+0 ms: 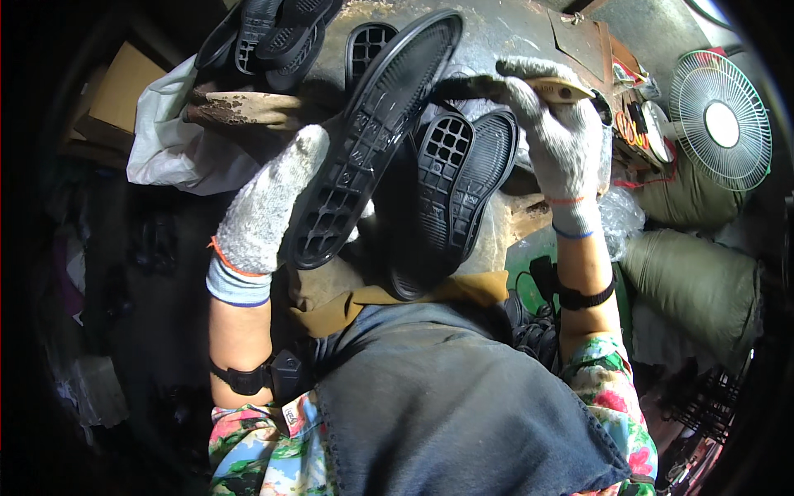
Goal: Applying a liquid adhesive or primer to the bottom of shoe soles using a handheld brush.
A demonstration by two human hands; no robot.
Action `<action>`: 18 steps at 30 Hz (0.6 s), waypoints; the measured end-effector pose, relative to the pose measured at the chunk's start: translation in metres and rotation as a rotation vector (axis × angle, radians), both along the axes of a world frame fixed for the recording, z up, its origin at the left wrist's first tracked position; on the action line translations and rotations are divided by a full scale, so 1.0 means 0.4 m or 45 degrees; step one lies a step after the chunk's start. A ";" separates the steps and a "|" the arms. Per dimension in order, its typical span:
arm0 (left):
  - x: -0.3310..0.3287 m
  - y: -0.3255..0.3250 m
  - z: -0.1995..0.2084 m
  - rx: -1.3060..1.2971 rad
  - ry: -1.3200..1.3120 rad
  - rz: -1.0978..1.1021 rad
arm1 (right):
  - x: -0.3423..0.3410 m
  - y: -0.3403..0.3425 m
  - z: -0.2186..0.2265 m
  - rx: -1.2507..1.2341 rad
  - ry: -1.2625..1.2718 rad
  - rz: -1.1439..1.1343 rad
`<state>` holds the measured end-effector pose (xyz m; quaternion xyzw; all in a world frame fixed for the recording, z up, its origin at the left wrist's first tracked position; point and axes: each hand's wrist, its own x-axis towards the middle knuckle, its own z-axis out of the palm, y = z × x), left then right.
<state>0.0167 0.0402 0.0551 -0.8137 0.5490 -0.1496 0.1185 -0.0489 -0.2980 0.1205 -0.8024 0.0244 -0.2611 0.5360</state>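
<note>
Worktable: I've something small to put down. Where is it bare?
The worktable shows a bare patch beyond the right hand, right of the tip of the raised sole. Paired soles crowd its middle, stacked soles its far left.

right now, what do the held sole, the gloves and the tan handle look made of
Sole: probably moulded rubber or plastic, black and semi-glossy, given its crisp grid and highlights. Gloves: likely cotton or blend, matte, visibly knitted. Tan handle: seemingly smooth wood, judging by colour; plastic possible.
</note>
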 end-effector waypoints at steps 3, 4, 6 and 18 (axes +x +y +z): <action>-0.031 -0.027 -0.009 0.756 -1.777 -0.092 | 0.060 -0.024 -0.041 -0.331 -0.200 -0.051; -0.051 -0.038 -0.007 1.148 -2.679 -0.156 | 0.075 -0.026 -0.056 -0.457 -0.272 -0.060; -0.086 -0.067 0.000 1.476 -3.510 -0.302 | 0.085 -0.031 -0.078 -0.600 -0.311 -0.045; -0.181 -0.120 -0.041 1.684 -3.018 -0.026 | 0.170 0.067 -0.105 -0.773 -0.339 0.172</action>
